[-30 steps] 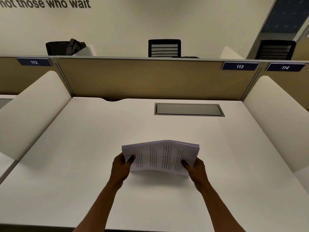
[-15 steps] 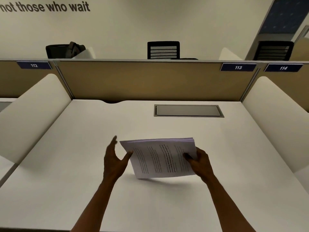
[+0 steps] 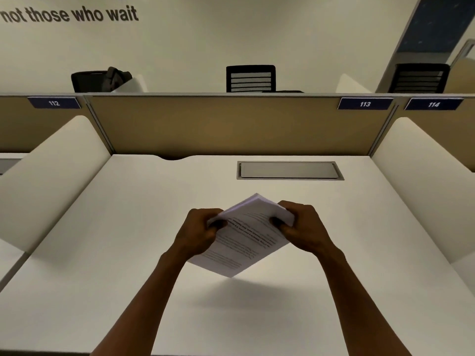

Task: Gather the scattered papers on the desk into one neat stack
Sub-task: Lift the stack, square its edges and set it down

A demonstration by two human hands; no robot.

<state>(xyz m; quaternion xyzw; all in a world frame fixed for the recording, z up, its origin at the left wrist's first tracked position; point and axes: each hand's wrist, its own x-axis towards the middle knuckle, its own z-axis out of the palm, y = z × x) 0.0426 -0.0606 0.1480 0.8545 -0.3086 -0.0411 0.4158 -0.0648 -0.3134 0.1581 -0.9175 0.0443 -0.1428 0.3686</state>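
Holding the stack of papers [image 3: 246, 237] up off the desk [image 3: 128, 253] with both hands, so we've got the whole bundle in the air over the middle of the white surface, and its shadow falls on the desk just below and toward us. Our left hand [image 3: 198, 235] is clamped on the left side, fingers curled over the top edge and thumb pressed on the printed face. Our right hand [image 3: 300, 227] pinches the right side the same way. The stack is turned so it sits like a diamond, one corner pointing away from us and another hanging down toward the desk. The sheets look fairly squared up, though the far corner seems a bit fanned, hard to say for sure with the blur. Further back, a grey rectangular cable hatch [image 3: 289, 170] is set into the desk, well apart from the papers, and a tan partition [image 3: 218, 127] with a 113 label [image 3: 365, 104] closes off the far side.
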